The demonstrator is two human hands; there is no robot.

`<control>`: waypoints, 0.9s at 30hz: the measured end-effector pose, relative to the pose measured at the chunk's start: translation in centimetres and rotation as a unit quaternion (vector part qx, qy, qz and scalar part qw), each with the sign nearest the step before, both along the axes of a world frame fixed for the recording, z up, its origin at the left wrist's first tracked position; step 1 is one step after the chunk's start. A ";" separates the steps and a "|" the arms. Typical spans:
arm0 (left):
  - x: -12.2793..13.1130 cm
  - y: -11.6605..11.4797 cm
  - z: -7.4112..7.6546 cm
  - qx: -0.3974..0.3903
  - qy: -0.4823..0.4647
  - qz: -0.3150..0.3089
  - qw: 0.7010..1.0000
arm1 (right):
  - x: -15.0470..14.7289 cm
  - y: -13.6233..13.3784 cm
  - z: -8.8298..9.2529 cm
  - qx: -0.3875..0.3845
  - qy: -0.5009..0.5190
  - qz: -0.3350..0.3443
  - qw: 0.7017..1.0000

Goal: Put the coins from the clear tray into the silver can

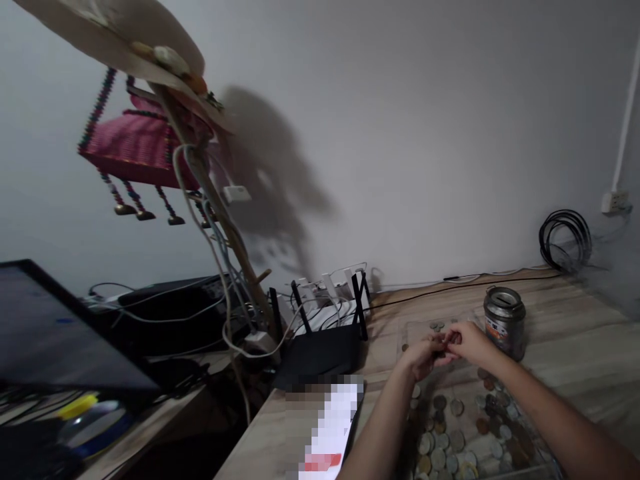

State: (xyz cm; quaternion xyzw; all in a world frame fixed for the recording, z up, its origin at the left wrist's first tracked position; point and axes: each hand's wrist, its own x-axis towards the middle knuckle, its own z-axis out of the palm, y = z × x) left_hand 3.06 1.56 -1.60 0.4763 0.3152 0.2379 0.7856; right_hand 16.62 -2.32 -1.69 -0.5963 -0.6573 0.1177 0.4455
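My left hand (423,358) and my right hand (467,341) meet above the wooden table (565,347), fingers pinched together on something small and dark that I cannot make out. Under my forearms lie several coins (445,440) spread on the table, some in a clear plastic sheet (425,330). A metal tin can (504,320) with a slotted lid stands just right of my right hand.
A black router (320,347) with antennas sits left of the hands, with a power strip and cables behind it. A dark monitor (55,333) is at far left. A pink hanging ornament (135,150) and hat hang above. A coiled black cable (565,240) lies against the wall.
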 end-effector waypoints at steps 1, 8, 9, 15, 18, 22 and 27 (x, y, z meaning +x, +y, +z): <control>0.0 0.0 0.1 -0.007 -0.004 0.002 1.000 | 0.3 -0.1 0.4 0.001 -0.030 0.019 0.999; -0.2 0.2 0.8 -0.083 -0.019 0.135 0.987 | 5.6 -1.6 4.6 0.168 -0.128 -0.209 0.955; -0.2 0.3 0.9 -0.093 -0.027 0.145 0.985 | 6.7 -1.7 4.9 0.180 -0.123 -0.256 0.942; -0.3 0.7 1.0 -0.128 -0.065 0.174 0.974 | 10.8 -1.2 4.7 0.089 -0.109 -0.299 0.944; -0.4 1.0 0.7 -0.129 -0.086 0.195 0.968 | 10.9 -1.2 4.6 0.071 -0.117 -0.300 0.944; -0.5 1.1 0.7 -0.136 -0.086 0.184 0.970 | 10.2 -1.7 5.0 0.106 -0.148 -0.331 0.926; -0.2 -0.2 1.3 -0.073 -0.028 0.084 0.993 | 7.5 -1.9 5.3 0.243 -0.140 -0.223 0.934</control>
